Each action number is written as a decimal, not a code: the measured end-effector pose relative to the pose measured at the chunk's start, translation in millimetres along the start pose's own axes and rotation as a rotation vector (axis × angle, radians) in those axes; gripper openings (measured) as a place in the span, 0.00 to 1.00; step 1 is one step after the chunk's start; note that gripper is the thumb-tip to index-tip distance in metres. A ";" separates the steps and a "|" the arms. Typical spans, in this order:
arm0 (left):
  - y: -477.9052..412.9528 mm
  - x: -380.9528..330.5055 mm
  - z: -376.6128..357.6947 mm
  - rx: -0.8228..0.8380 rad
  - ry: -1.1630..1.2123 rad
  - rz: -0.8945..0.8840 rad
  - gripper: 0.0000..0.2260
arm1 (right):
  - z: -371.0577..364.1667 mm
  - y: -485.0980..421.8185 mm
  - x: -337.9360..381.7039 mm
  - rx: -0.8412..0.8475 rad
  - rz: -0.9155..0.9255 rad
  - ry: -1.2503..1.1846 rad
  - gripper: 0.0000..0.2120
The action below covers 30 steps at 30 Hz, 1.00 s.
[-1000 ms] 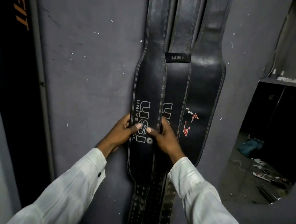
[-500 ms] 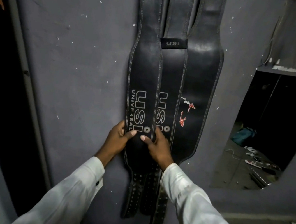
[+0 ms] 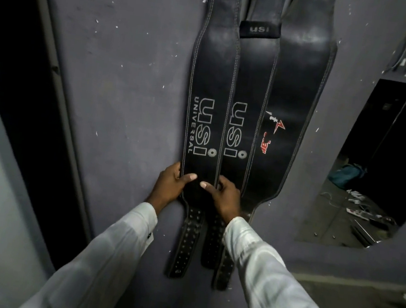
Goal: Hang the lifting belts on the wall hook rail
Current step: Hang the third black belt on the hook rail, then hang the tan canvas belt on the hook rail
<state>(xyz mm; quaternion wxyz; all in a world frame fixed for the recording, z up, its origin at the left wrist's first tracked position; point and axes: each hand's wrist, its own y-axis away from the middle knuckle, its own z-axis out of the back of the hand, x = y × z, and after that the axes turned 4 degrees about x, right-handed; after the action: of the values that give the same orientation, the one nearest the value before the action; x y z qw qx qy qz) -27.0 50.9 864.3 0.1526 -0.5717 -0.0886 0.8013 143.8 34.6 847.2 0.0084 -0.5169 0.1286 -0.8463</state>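
- My left hand (image 3: 170, 185) grips the left edge of the left belt (image 3: 212, 82), thumb across the front, fingers tucked behind.
- My right hand (image 3: 227, 199) pinches the same belt's right edge, thumb on the front.
- That belt hangs flat against the grey wall (image 3: 129, 79), overlapping the middle belt (image 3: 254, 83); the right belt (image 3: 298, 89) (red logo) hangs beside them, all three tops out of view.
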 end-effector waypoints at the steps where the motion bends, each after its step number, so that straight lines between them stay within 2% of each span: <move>1: 1.6 1.2 0.1 -0.009 0.005 0.015 0.14 | -2.5 5.2 -2.0 -0.015 -0.031 0.022 0.13; 3: 4.9 4.8 -0.5 -0.054 -0.018 0.062 0.15 | -5.3 16.7 -10.6 -0.043 -0.106 0.044 0.14; 5: 5.7 7.1 0.0 -0.066 -0.056 0.134 0.16 | -8.9 27.7 -17.9 -0.017 -0.186 0.008 0.09; 8: 20.3 11.7 -5.0 -0.054 -0.105 0.267 0.17 | -11.7 54.1 -32.1 -0.020 -0.232 -0.022 0.13; 10: 35.9 28.5 -7.5 -0.043 -0.049 0.391 0.18 | -13.3 79.5 -34.7 -0.007 -0.267 -0.075 0.14; 12: 58.5 56.2 -14.9 0.016 0.036 0.488 0.24 | -13.6 109.8 -37.4 -0.003 -0.286 -0.113 0.11; 13: 77.0 73.3 -21.4 0.051 0.094 0.530 0.24 | -15.5 127.8 -42.0 0.018 -0.296 -0.143 0.09; 16: 156.9 79.5 -40.9 0.203 0.230 0.663 0.11 | -23.4 180.2 -55.0 0.120 -0.360 -0.246 0.06; 18: 208.0 83.2 -55.0 0.221 0.279 0.720 0.07 | -28.0 214.9 -65.7 0.176 -0.424 -0.299 0.05; 25: 412.9 119.7 -91.2 0.205 0.376 0.974 0.03 | -47.4 370.1 -116.3 0.317 -0.624 -0.316 0.12; 28: 512.0 135.6 -98.6 0.187 0.421 1.127 0.06 | -54.9 447.5 -144.4 0.393 -0.753 -0.365 0.13; 30: 574.2 143.0 -100.6 0.210 0.584 1.280 0.07 | -58.6 500.6 -164.7 0.437 -0.854 -0.368 0.14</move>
<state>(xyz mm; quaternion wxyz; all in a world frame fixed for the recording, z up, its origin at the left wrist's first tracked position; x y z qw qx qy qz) -57.2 -441.3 522.2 -0.2761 -0.6853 0.3867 0.5519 109.7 -412.9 564.8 -0.2079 -0.6500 -0.2774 -0.6763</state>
